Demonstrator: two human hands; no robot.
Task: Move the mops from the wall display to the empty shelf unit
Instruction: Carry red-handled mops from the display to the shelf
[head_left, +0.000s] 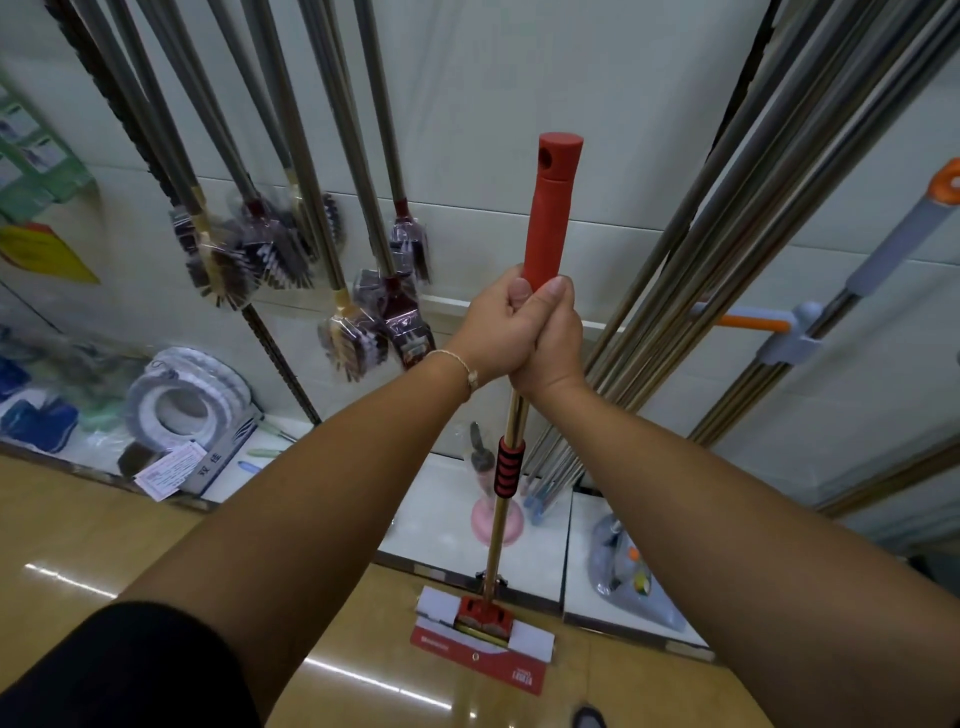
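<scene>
Two hands clasp one mop (551, 208) at the bottom of its red top grip: the left hand (493, 322) and the right hand (557, 345) press together, fingers curled tight round the handle. The mop stands nearly upright mid-scene, its packaged mop head (485, 621) low at the tan floor (104, 519), just near of a white tiled ledge (431, 525). Long-handled brushes (234, 260) hang far left; metal poles (727, 234) lean at right. A pink plunger (480, 514) stands on the ledge behind the shaft.
</scene>
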